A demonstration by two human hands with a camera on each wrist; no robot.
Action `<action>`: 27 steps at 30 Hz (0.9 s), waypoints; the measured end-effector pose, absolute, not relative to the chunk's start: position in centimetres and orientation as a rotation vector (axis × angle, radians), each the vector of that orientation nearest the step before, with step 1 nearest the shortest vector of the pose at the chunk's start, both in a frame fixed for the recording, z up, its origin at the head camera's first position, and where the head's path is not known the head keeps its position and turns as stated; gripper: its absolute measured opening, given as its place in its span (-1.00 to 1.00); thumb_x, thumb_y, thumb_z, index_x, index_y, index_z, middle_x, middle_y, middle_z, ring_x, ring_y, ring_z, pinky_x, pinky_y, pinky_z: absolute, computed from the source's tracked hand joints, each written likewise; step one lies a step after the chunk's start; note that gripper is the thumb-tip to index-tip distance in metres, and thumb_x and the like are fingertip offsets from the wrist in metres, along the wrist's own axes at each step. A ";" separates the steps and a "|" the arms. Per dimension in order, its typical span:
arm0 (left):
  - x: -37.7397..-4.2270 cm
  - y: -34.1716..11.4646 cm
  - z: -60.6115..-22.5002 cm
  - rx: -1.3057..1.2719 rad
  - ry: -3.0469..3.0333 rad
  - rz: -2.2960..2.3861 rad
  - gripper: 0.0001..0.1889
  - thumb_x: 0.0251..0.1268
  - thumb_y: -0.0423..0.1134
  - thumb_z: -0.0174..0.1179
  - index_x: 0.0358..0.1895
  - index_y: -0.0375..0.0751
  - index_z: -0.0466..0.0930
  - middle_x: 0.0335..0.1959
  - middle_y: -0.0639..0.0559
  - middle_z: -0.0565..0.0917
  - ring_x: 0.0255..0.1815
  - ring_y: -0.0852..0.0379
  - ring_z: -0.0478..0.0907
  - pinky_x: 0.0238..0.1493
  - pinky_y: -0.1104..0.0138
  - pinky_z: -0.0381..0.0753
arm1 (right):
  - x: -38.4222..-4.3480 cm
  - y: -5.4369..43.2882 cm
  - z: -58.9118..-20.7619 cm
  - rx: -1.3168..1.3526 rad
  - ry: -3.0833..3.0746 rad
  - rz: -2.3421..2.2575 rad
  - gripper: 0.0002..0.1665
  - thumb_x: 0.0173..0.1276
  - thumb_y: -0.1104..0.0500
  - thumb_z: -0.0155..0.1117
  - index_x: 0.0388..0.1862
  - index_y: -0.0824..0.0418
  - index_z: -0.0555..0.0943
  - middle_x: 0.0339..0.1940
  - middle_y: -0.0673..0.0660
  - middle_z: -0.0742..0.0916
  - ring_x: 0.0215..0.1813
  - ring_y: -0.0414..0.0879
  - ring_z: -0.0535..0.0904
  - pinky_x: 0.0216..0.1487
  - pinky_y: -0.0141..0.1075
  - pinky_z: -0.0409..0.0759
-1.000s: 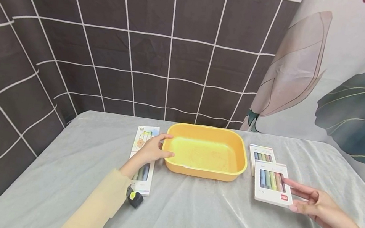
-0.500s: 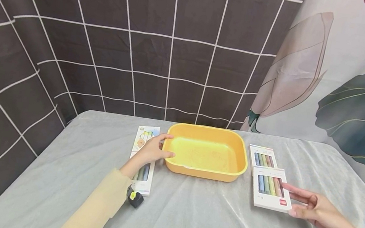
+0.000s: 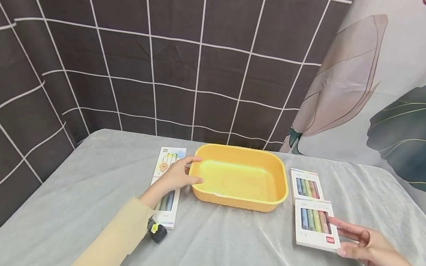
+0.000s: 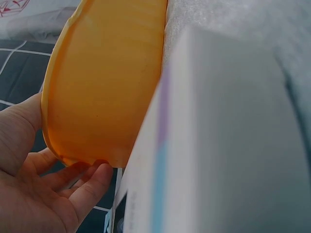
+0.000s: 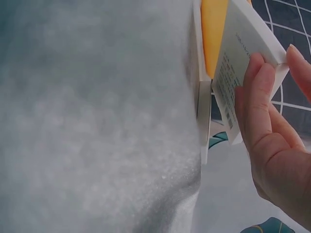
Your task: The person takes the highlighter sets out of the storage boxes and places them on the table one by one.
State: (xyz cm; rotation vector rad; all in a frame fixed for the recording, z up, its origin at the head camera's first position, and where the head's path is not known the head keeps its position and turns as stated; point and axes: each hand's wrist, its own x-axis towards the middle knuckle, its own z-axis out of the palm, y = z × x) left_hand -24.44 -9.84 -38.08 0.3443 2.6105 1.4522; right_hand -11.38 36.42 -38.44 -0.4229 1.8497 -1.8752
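Observation:
My left hand (image 3: pixel 175 175) grips the left end of a yellow plastic basin (image 3: pixel 238 203), with the thumb over its rim. In the left wrist view, the fingers lie against the basin's outer wall. On the right, my right hand (image 3: pixel 376 253) holds a white box of coloured sticks (image 3: pixel 314 222) by its right edge, thumb on one side and fingers beneath. The right wrist view shows this held box (image 5: pixel 243 53) tilted and raised off the cloth. Just behind it lies a similar white box (image 3: pixel 306 188) of coloured sticks, its near edge overlapped.
Left of the basin, a white box with a flower picture (image 3: pixel 164 165) lies beyond another white box (image 3: pixel 167 221), both partly hidden by my left arm. A grey cloth (image 3: pixel 229 252) covers the table. Dark gridded curtain (image 3: pixel 220 75) hangs behind.
My right hand has brought its box slightly towards me, showing more of the box behind. The left hand and basin have stayed in place.

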 end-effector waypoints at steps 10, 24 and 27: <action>-24.5 -9.9 -38.1 0.359 2.612 1.458 -0.35 -0.08 -0.26 0.36 0.19 -0.18 0.38 0.09 -0.19 0.50 0.00 -0.11 0.51 -0.08 0.18 0.52 | -11.0 36.5 -38.6 -0.419 1.861 -1.863 -0.28 0.23 0.51 0.01 0.18 -0.19 0.46 0.07 -0.21 0.55 -0.04 -0.24 0.57 -0.13 -0.39 0.56; -24.4 -9.8 -37.9 0.346 2.609 1.442 -0.34 -0.07 -0.25 0.36 0.21 -0.17 0.36 0.12 -0.19 0.48 0.02 -0.11 0.50 -0.07 0.17 0.52 | -10.5 36.4 -38.7 -0.494 1.791 -1.883 -0.26 0.23 0.56 -0.03 0.23 -0.13 0.43 0.10 -0.16 0.56 0.00 -0.23 0.56 -0.10 -0.38 0.55; -24.4 -9.8 -37.9 0.334 2.607 1.437 -0.34 -0.07 -0.24 0.36 0.21 -0.16 0.36 0.11 -0.19 0.48 0.02 -0.10 0.50 -0.08 0.17 0.52 | -10.4 36.4 -38.8 -0.503 1.790 -1.873 -0.25 0.23 0.56 -0.04 0.24 -0.13 0.41 0.10 -0.15 0.56 0.00 -0.22 0.56 -0.11 -0.37 0.56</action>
